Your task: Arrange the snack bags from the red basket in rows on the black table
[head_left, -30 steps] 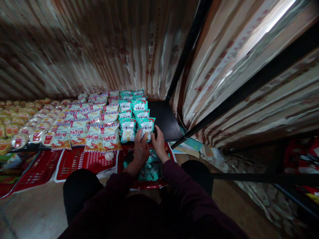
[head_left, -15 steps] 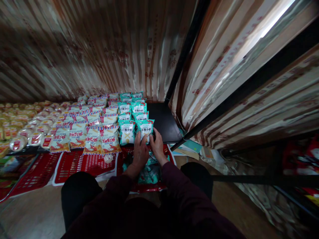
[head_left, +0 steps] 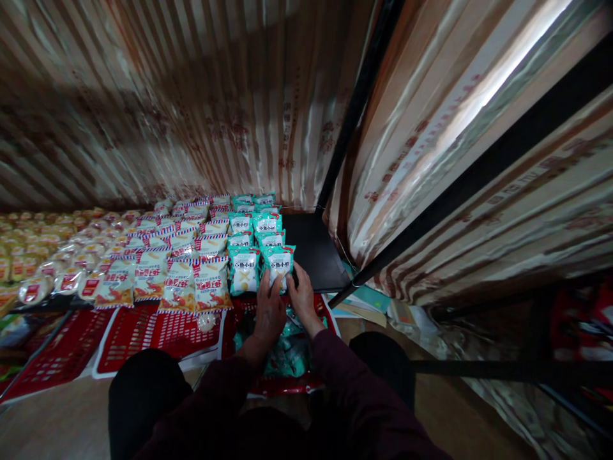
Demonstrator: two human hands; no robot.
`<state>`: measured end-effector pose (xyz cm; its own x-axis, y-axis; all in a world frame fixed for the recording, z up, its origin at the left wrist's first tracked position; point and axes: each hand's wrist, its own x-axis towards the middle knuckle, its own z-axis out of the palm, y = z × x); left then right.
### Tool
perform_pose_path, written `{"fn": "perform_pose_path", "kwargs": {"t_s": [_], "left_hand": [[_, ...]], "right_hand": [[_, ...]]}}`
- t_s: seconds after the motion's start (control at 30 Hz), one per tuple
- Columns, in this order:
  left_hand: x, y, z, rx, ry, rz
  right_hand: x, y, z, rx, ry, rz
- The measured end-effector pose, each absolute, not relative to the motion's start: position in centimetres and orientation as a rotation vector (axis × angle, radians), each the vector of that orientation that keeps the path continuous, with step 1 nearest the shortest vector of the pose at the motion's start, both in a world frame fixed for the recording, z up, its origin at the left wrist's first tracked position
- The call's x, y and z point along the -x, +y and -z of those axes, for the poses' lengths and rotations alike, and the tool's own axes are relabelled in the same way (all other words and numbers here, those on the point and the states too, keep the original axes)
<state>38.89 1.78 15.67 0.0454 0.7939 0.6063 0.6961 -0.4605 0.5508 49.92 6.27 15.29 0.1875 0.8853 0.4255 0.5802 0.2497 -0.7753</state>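
A teal and white snack bag (head_left: 279, 262) stands at the front of the rightmost row on the black shelf (head_left: 313, 249). My left hand (head_left: 269, 310) grips its lower left edge, fingers on the front. Around its lower right side curls my right hand (head_left: 301, 291). Another teal snack bag (head_left: 245, 269) stands just to the left, with more of the same kind lined up behind both. Below my forearms, a red basket (head_left: 228, 338) holds several loose teal bags (head_left: 290, 354), partly covered by my arms.
Left of the teal rows are striped-edge snack bags (head_left: 179, 281), then round wrapped packs (head_left: 71, 279). Another red basket (head_left: 143, 332) sits below them. A black post (head_left: 383, 255) slants up at the right, before plastic sheeting (head_left: 407, 166). Flat papers (head_left: 364, 300) lie beneath.
The view has tilted up a little, so the shelf sits lower in the picture. Both hands stay at the same front teal bag, with little visible movement.
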Motion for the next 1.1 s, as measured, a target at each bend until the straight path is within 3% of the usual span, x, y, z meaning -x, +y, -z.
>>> {"fn": "perform_pose_path", "kwargs": {"t_s": [0.7,1.1], "left_hand": [[-38.3,0.5,-16.1,-2.264,1.519,-1.396],[-36.5,-4.2,-14.8,-2.320,1.463,-1.343]], "right_hand": [[-50.0,5.2,-15.3,1.450,-1.503,-0.201],[-48.8,1.4,-16.7,1.405,-1.545,-0.111]]}}
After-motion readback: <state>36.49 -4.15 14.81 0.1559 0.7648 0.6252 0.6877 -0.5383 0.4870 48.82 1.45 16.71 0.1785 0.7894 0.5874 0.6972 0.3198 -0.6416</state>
